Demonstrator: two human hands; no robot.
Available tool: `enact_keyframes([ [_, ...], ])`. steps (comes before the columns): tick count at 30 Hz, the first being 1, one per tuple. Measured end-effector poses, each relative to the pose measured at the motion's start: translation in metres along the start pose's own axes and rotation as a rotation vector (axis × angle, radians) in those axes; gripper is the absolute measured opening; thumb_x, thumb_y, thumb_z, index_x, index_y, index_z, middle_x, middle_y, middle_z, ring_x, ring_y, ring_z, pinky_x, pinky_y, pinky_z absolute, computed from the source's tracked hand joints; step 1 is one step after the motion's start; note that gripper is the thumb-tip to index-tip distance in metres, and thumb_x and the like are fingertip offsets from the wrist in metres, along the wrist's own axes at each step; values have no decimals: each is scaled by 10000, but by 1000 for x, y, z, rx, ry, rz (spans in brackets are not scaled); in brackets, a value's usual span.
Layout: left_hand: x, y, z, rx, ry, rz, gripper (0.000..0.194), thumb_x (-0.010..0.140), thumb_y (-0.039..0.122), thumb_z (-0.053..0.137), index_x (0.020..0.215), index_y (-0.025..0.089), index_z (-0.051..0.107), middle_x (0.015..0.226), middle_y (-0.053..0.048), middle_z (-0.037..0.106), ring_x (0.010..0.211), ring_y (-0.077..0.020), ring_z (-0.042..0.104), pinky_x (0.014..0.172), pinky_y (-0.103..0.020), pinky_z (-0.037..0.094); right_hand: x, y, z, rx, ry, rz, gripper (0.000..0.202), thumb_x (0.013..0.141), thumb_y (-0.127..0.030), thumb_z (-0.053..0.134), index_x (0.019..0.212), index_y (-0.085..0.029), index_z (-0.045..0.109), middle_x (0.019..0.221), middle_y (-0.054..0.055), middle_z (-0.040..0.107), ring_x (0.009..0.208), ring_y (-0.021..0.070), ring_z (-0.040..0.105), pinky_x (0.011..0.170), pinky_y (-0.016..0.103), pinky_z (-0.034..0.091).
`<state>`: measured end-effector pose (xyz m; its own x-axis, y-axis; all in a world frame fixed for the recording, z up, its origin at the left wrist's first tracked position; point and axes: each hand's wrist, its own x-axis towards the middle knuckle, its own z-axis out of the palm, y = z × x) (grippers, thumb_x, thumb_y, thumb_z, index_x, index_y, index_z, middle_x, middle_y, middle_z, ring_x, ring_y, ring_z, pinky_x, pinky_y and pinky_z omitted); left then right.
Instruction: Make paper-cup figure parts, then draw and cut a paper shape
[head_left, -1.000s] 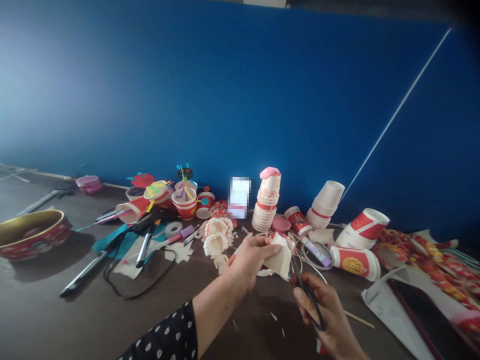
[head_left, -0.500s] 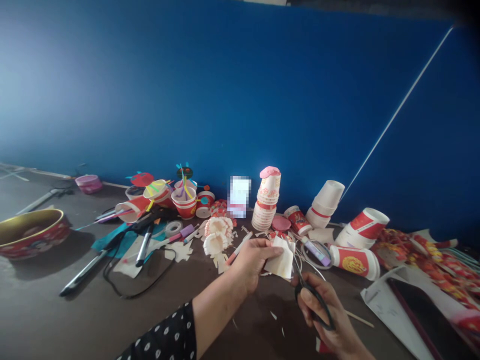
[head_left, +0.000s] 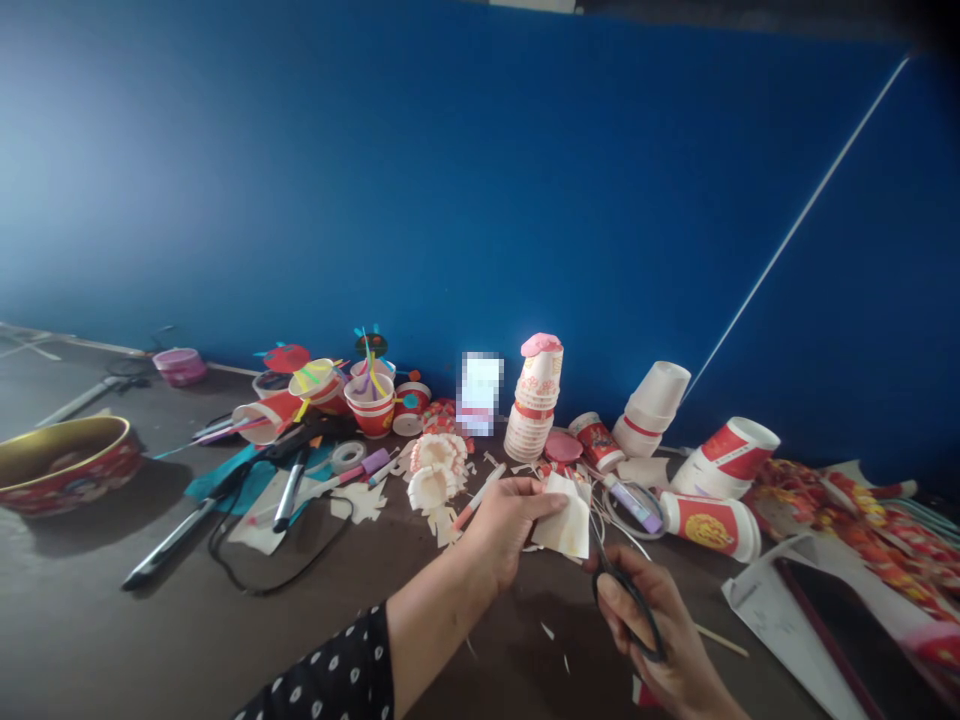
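Note:
My left hand is closed on a small white piece of paper, thumb on top, holding it above the table. Black-handled scissors are gripped in my right hand, fingers through the handle loops. The blades point up and away, close along the paper's right edge; I cannot tell whether they touch it. Thin white paper slivers lie on the dark table below my hands. Just beyond them stands a tall stack of paper cups with a pink piece on top.
Paper cut-outs, a glue stick and a tipped red-and-white cup lie around my hands. At left are decorated cups, pens and a round tin. A phone lies at right, before the blue partition.
Almost nothing differs. Both hands keep their grips on the paper and scissors, and the whole view has shifted very slightly.

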<state>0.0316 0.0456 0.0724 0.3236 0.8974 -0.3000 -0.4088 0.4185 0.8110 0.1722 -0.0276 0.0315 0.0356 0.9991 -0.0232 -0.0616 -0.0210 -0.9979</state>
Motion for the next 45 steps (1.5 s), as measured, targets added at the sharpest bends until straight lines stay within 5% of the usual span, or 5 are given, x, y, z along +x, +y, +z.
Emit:
enact_keyframes([
  [26,-5,-14,4,-141,-44,-61,189,570,175,680,549,141,495,525,-24,573,463,-120,521,488,-262,451,-3,6,10,76,94,-56,315,590,-416,729,665,-164,555,413,-76,428,351,45,346,340,158,299],
  [45,-6,-21,4,-117,-63,-101,177,584,201,686,613,126,528,511,-11,559,399,-63,460,405,-173,287,-3,13,13,-10,103,-47,285,667,-442,660,721,-176,570,446,-67,443,377,60,364,352,166,309],
])
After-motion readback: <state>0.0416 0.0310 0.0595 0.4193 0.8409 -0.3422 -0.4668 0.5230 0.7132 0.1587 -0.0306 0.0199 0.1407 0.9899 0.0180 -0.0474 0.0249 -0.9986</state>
